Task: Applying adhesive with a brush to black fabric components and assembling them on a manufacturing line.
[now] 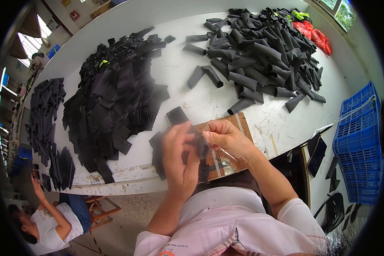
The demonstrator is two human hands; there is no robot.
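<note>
A small black fabric tube (203, 148) is held above the table's front edge, its open end toward me. My right hand (227, 137) pinches its upper edge between thumb and fingers. Close against its left side is my left hand (180, 160), blurred by motion, with fingers bent; its grip is unclear. Below my hands lies a brown board (239, 164) with pale strips across it, partly covered by a clear, shiny film. Flat black fabric pieces (176, 115) lie just beyond and beside my left hand.
Flat black pieces (111, 94) are heaped at left, with narrower ones (45, 115) farther left. Black tubes (260, 55) are piled at far right near a red plastic bag (313, 36). Blue crates (358, 145) stand right, near a phone-like dark slab (316, 157). Another person (57, 217) sits lower left.
</note>
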